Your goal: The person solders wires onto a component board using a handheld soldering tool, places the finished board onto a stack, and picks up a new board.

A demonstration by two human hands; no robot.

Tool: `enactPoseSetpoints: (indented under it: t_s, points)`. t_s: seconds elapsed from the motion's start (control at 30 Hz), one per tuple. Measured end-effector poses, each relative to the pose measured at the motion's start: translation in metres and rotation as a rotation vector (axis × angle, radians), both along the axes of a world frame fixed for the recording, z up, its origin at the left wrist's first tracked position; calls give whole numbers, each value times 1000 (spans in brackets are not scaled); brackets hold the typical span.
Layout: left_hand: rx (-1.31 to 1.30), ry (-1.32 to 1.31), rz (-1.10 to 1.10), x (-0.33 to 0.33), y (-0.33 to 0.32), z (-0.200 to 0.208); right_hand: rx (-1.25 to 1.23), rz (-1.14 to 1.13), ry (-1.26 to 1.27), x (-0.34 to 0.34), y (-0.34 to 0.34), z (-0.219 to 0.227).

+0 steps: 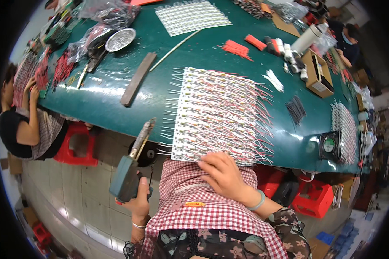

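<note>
My left hand [139, 199] is wrapped round the grip of a green pistol-grip power tool [123, 178]. The tool's long, stained metal barrel [141, 140] points up and away, left of the work and off the table's near edge. A white sheet of joined small circuit boards [216, 114] lies at the table edge in front of me. Rows of red and white wires cross it, their ends sticking out on both sides. My right hand [222, 175] is over the sheet's near edge, fingers apart and slightly bent; whether they touch it I cannot tell.
On the green table [112, 82] lie a flat brown bar [138, 79], a thin pale stick [175, 49], a foil dish [120, 39], another board sheet [192, 17], red tubing [237, 48] and black pieces [295, 109]. A small fan [329, 144] stands right. Co-workers sit left and far right.
</note>
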State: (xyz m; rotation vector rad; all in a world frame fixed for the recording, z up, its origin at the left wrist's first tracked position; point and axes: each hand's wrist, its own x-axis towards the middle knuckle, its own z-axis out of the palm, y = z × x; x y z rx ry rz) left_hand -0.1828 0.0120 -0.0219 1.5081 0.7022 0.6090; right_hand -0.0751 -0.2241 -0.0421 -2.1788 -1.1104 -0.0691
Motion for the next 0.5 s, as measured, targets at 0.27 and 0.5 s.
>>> enactPoseSetpoints:
  t_s: [0.27,0.5]
  points:
    - [19,-56,-33,7,7,-6,1025,-217,1781,-33,-26,-33]
    - [105,-94,-46,5,3,-9,1474,-481,1808,-16,-2,-33]
